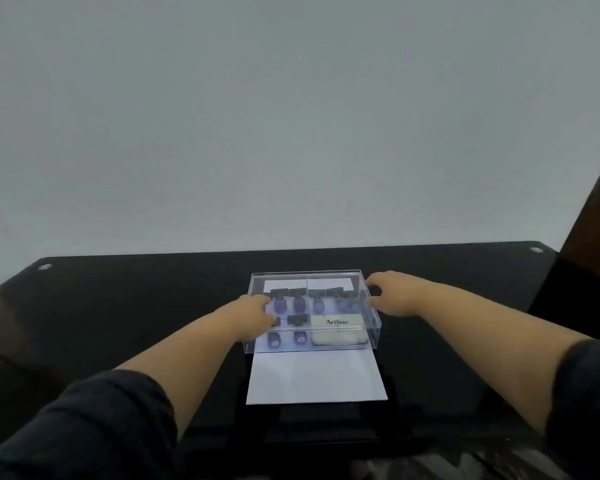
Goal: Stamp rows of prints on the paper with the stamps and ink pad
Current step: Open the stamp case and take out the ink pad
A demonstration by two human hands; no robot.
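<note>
You get dim, flat, even light and a soft, slightly blurred picture. The black worktop (118,306) swallows shadows, the paper (316,375) glows pale, and edges bow at 3 and 9 o'clock.

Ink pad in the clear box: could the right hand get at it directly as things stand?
Probably not yet. The ink pad lies inside the clear box, whose top looks closed over it; the right hand is at the box's right side, outside.

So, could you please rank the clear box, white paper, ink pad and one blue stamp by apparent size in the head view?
1. Clear box and white paper: look alike; the paper lies partly under the box, so unranked.
2. Artline ink pad.
3. Blue stamp.
</note>
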